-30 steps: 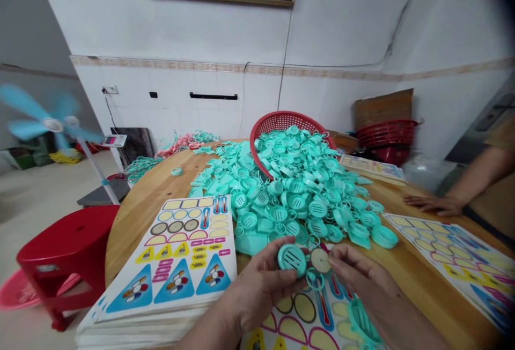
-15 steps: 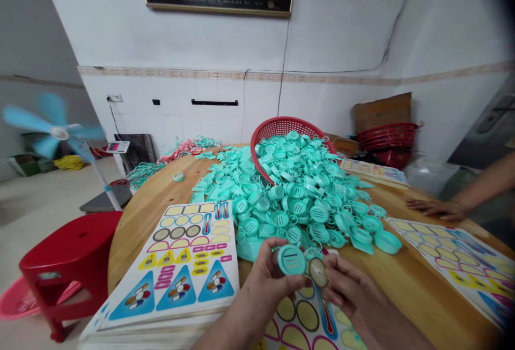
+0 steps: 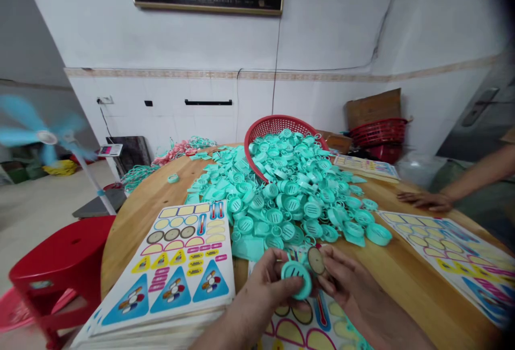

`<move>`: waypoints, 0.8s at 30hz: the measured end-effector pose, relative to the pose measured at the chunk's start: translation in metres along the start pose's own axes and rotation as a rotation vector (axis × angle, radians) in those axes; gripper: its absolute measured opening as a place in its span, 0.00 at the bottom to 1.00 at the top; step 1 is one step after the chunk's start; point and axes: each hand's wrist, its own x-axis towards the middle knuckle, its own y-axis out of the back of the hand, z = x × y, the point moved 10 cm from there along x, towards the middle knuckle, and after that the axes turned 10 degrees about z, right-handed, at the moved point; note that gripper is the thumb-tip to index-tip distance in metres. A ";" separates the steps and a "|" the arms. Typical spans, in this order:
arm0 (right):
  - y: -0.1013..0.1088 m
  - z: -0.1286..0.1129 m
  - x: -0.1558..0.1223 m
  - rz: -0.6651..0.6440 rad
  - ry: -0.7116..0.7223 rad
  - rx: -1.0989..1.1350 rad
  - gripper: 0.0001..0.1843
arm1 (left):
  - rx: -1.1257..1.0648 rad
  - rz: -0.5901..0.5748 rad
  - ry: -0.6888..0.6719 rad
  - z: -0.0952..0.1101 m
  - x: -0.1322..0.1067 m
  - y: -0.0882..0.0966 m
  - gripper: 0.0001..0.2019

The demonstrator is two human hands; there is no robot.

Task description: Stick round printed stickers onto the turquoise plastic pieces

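Our left hand [image 3: 261, 288] is clasped on a slotted turquoise plastic case [image 3: 295, 268], while our right hand [image 3: 348, 277] pinches a round sticker [image 3: 316, 260] beside it, both above a sticker sheet [image 3: 289, 331] on the tabletop [image 3: 394, 275]. We judge the case light, stiff and slightly slick, best held by its rim; the sticker seems thin and bendable, suiting an edge grip. It looks tan, dark-bordered, its print too small to read.

Smooth turquoise plastic with a soft sheen on the slotted disc [image 3: 295, 271], paper-like round sticker [image 3: 315, 260], smooth printed paper sheets [image 3: 189, 256], grained wooden tabletop [image 3: 406, 275] faintly glossy to my eye, perforated plastic basket [image 3: 251, 149], smooth red plastic stool [image 3: 68, 245], matt brown cardboard [image 3: 374, 109]
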 end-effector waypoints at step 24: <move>0.014 0.004 0.016 0.098 0.259 -0.531 0.14 | -0.161 0.183 0.052 0.002 0.008 0.021 0.19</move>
